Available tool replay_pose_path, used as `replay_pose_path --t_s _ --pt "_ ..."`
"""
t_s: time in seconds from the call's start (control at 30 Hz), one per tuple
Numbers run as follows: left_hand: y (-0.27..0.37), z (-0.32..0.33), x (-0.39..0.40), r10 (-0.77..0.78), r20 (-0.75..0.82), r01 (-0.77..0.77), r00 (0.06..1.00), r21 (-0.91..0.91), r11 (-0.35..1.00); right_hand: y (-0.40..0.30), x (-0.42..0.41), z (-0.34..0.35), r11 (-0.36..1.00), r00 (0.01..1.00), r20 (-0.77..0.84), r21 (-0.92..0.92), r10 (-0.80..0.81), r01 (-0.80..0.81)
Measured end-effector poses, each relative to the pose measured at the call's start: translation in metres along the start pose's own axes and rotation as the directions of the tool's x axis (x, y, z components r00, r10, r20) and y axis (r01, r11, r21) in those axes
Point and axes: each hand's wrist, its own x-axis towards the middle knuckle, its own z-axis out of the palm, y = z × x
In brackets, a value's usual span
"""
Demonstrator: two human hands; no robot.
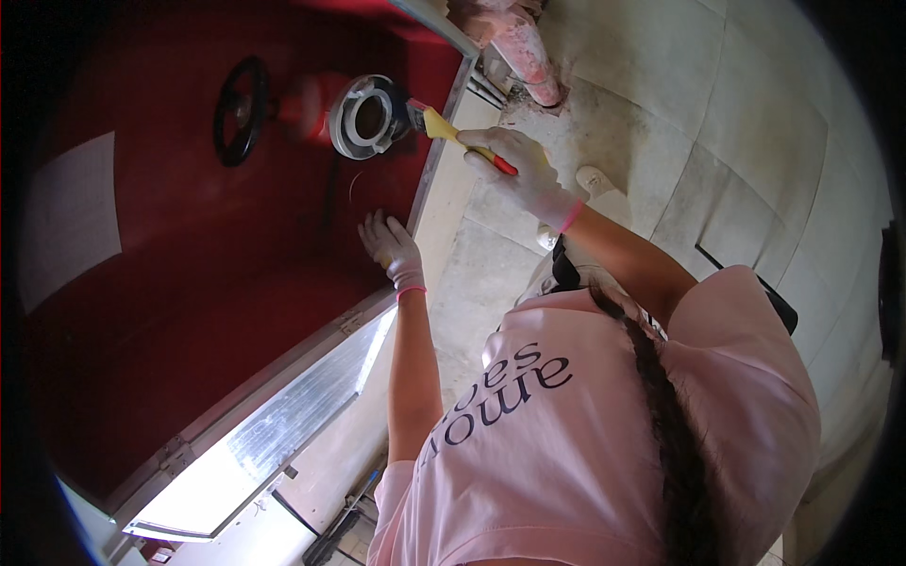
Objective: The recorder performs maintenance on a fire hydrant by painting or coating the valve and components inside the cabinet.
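Note:
My right hand (524, 173), in a pale glove with a pink cuff, grips a paintbrush (442, 129) by its yellow, red-ended handle. The brush's dark bristle end is at the side of a metal hose coupling (345, 126); whether they touch is hard to tell. Behind the coupling is a red hydrant valve (306, 108) with a black handwheel (241, 111). My left hand (393, 246), gloved the same way, holds nothing. Its fingers lie spread at the inside of the red cabinet (233, 297), near the front rim.
An open metal-framed cabinet door (283, 431) hangs at lower left. A white paper sheet (74, 216) is fixed inside the cabinet. At the top, a worn pink-red pipe (527, 60) meets the tiled floor (637, 92). A blue-and-black long-handled item (347, 516) lies below the door.

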Motion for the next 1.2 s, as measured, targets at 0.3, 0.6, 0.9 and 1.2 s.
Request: replay_pose_path --t_s 0.3,0.6,0.9,1.2 --pt "0.013 -0.018 -0.007 -0.079 -0.066 0.061 0.995 -0.24 0.969 -0.007 -0.013 0.028 0.983 0.978 -0.144 0.12 0.154 -0.137" --pt "0.047 -0.061 -0.051 0.167 -0.012 -0.16 0.986 -0.361 0.919 -0.019 -0.017 0.036 0.899 0.91 -0.159 0.29 0.383 -0.328" --pt "0.013 -0.059 -0.104 0.195 0.2 -0.047 0.96 -0.573 0.818 -0.029 -0.013 0.042 0.869 0.886 -0.135 0.309 0.443 -0.387" --pt "-0.078 -0.026 -0.211 -0.038 0.645 0.307 0.763 -0.31 0.9 -0.016 -0.008 0.035 0.969 0.95 -0.225 0.166 0.217 -0.182"
